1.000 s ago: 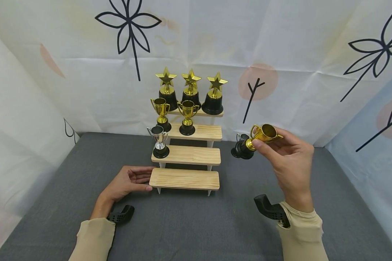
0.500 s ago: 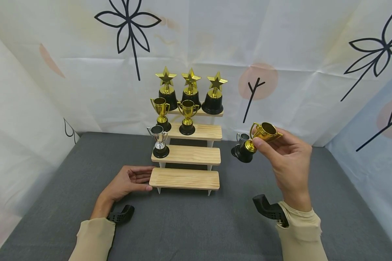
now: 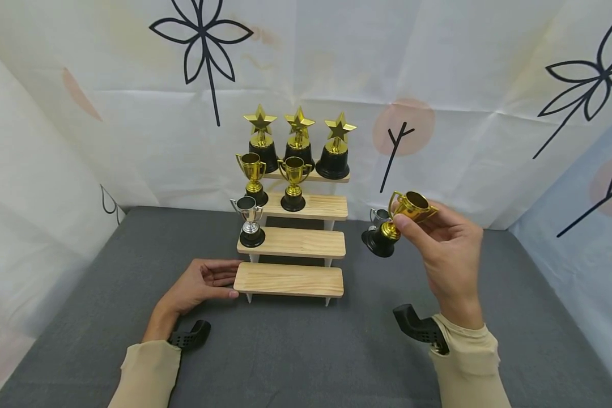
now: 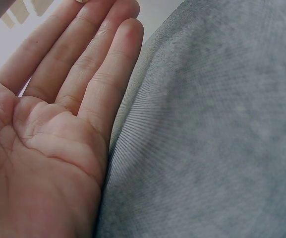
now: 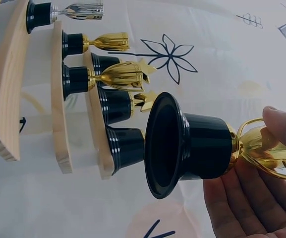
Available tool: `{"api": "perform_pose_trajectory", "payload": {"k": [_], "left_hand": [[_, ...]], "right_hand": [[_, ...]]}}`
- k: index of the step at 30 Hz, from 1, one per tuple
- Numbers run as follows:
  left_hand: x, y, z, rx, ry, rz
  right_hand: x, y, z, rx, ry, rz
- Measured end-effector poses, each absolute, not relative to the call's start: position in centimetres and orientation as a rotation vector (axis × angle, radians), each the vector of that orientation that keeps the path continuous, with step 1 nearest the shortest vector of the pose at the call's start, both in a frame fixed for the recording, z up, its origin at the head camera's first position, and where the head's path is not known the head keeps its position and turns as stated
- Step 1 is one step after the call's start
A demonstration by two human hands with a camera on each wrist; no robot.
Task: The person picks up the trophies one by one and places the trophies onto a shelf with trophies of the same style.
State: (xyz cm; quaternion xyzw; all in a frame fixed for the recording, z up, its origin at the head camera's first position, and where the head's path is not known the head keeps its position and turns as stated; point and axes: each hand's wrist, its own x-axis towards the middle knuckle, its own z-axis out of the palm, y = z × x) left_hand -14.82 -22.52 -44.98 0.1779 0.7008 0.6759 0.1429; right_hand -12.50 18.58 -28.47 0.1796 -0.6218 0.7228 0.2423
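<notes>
My right hand (image 3: 454,249) pinches a gold trophy cup (image 3: 413,205) between thumb and fingers, to the right of a stepped wooden stand (image 3: 288,280). The cup leans, its black base (image 5: 207,146) toward the stand. Behind it, a silver trophy cup (image 3: 379,216) is partly hidden. My left hand (image 3: 199,286) rests at the left end of the stand's lowest step, its fingers nearly straight in the left wrist view. On the stand are a silver cup (image 3: 249,209), two gold cups (image 3: 293,170) one step higher, and three gold star trophies (image 3: 339,129) on top.
A dark grey cloth (image 3: 306,351) covers the table. White patterned fabric (image 3: 326,56) hangs close behind the stand and along both sides.
My right hand has shifted slightly left, and the gold trophy cup in it has turned more upright, its base lower. The left hand and the stand have stayed put.
</notes>
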Motion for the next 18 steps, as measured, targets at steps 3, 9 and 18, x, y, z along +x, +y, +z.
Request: {"api": "perform_pose_trajectory", "payload": {"k": [3, 9, 18], "left_hand": [[-14.8, -22.6, -45.0, 0.518, 2.03, 1.942], [-14.8, -22.6, -45.1, 0.54, 2.013, 1.956], [-14.8, -22.6, -45.1, 0.55, 2.005, 1.966]], "right_hand": [[-12.6, 18.5, -28.6, 0.507, -1.695, 1.99], [-13.0, 18.4, -28.7, 0.471, -1.756, 1.982], [-14.8, 18.3, -28.3, 0.506, -1.911, 1.882]]}}
